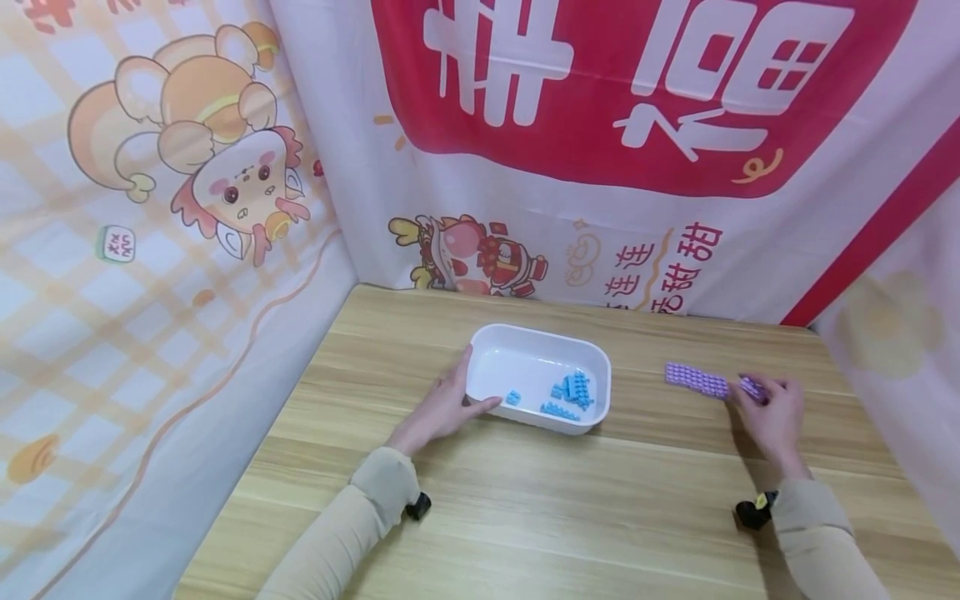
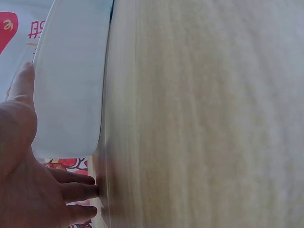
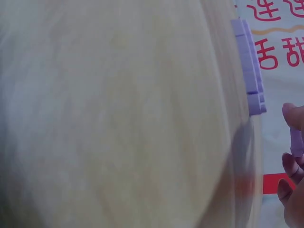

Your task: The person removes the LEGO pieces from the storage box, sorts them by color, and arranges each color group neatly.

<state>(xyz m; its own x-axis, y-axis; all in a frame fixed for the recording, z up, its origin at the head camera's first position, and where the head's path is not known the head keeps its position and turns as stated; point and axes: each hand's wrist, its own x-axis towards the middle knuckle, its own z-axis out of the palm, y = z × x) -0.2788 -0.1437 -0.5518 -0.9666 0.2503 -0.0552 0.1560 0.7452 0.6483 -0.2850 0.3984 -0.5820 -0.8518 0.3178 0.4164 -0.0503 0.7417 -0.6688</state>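
Observation:
A white plastic tub [image 1: 487,358] stands on the table with several light blue toy bricks [image 1: 577,388] inside. At its left end, my left hand [image 1: 442,402] touches the tub, thumb stretched along the front side; the left wrist view shows that hand [image 2: 33,156] with its fingers fairly straight beside the tub wall [image 2: 71,90]. To the right, my right hand [image 1: 772,417] pinches a purple toy brick [image 1: 752,388] between thumb and fingers. A row of purple bricks [image 1: 693,378] lies just left of it. In the right wrist view the pinched brick [image 3: 296,141] is partly hidden by fingers.
The wooden table [image 1: 562,517] meets a printed cloth [image 1: 600,208] at the back. More cloth [image 1: 187,333] hangs along the left side and on the right. A small black device [image 1: 753,510] sits at my right wrist, another [image 1: 418,506] at my left.

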